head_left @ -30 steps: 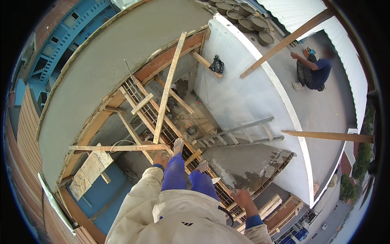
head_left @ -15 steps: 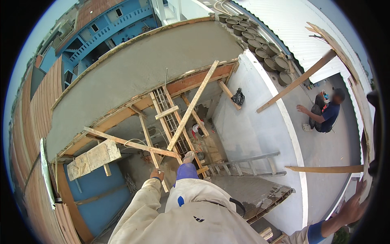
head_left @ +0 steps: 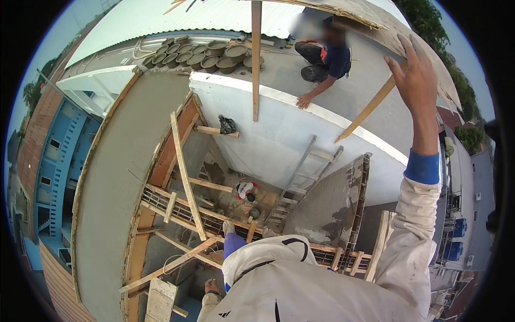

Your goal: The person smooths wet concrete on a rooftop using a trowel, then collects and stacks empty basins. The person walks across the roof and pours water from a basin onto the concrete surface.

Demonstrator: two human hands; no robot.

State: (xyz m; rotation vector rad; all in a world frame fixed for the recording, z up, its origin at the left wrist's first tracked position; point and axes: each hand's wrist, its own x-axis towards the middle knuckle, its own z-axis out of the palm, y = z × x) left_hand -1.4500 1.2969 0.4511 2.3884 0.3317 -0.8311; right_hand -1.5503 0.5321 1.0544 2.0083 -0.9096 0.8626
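Note:
My right hand (head_left: 417, 86) is raised at the upper right, fingers stretched and thumb apart, lying against the edge of a large, rough-edged wooden sheet (head_left: 441, 72). A slanting timber prop (head_left: 370, 110) runs up to the sheet beside that hand. Low in the picture, my left hand (head_left: 212, 286) is curled closed near a timber brace (head_left: 185, 262); what it grips, if anything, is hidden. My foot (head_left: 229, 227) stands by a steel rebar cage (head_left: 179, 209) with planks laid across it. A wooden ladder (head_left: 306, 174) leans against the white wall (head_left: 279, 129).
A wet grey concrete slab (head_left: 112, 166) lies left. Several mortar-filled buckets (head_left: 209, 56) stand at the back. One person (head_left: 335, 59) crouches beyond the wall, a hand on its top; another person (head_left: 247, 190) is down in the deep opening. A black plastic bag (head_left: 227, 124) hangs on a timber.
My view has swung to the right. My right hand, low at the edge before, now shows raised against the sheet. The crouching person has put a hand on the wall top.

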